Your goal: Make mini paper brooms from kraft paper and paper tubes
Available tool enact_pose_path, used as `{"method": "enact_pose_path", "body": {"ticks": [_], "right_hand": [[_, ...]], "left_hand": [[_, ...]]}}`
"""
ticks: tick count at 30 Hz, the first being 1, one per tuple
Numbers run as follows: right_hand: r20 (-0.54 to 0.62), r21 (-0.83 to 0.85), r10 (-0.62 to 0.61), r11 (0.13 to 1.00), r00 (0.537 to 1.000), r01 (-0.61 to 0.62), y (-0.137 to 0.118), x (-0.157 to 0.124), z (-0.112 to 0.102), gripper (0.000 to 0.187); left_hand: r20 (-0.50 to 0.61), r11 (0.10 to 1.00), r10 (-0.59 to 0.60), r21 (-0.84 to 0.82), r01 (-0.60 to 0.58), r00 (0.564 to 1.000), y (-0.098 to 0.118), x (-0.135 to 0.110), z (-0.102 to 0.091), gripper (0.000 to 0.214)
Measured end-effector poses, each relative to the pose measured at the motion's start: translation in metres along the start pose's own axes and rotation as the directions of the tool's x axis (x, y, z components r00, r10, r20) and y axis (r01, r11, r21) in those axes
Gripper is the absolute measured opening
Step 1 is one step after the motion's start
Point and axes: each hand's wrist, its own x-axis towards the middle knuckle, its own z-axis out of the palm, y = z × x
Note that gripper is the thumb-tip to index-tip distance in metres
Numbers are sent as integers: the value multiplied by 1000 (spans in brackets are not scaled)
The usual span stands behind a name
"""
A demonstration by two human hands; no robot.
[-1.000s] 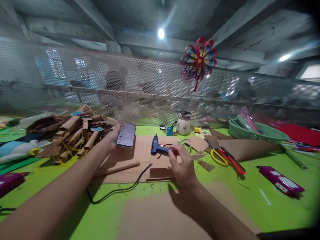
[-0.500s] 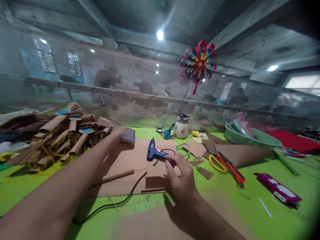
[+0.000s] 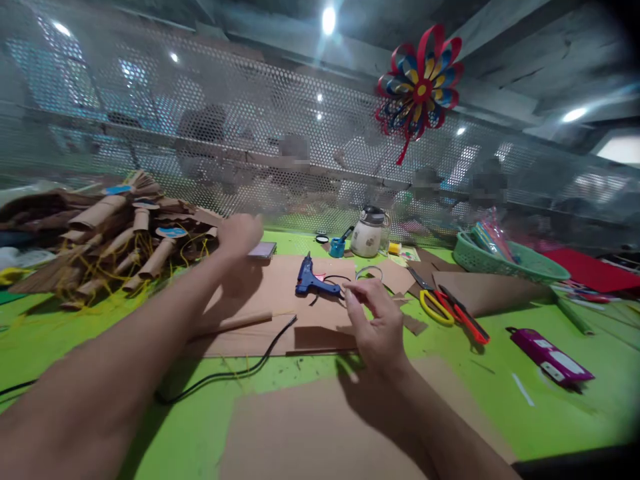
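Observation:
My left hand (image 3: 239, 235) reaches far forward and hovers just left of a phone (image 3: 263, 250) that lies flat at the back edge of a brown cardboard sheet (image 3: 260, 300). The hand is smeared by motion, so its fingers do not read. My right hand (image 3: 377, 320) rests on the cardboard's right part, fingers curled in a pinch near the rear of a blue glue gun (image 3: 311, 283). What the fingers hold, if anything, is too small to name. The gun's black cord (image 3: 235, 370) runs off to the left.
A heap of rolled brown paper tubes (image 3: 115, 247) lies at the left. Yellow and red scissors (image 3: 447, 310), a green basket (image 3: 505, 263), a purple box (image 3: 550, 357), a white jar (image 3: 369, 239) and cardboard scraps stand at the right. A perforated metal screen (image 3: 300, 147) closes the back, with a paper pinwheel (image 3: 420, 87) hung on it.
My left hand has laid the phone down flat at the back of the cardboard and drawn off to its left. My right hand stayed by the glue gun.

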Motion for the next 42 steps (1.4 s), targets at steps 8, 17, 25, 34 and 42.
{"method": "enact_pose_path", "body": {"ticks": [8,17,25,34,42], "right_hand": [[-73,65,241,969,968,-237,30,12,-7,22],[325,-78,251,968,912,-239,27,25,-27,20],[692,-356,267,935,671,-5,50,-2,-66,48],[499,9,279,945,821,-326,61,34,-63,29],[35,145,388,910,921,-389,84,47,-44,36]], "left_hand": [[128,952,305,-75,-297,944,47,-79,-12,48],[259,853,495,-327,-407,830,19,-144,-18,37],[236,765,540,-539,-354,808,29,-178,-3,47],[-307,704,601,-234,-671,738,35,-212,-14,28],[97,305,951,-426,-852,293,61,-277,-15,21]]}}
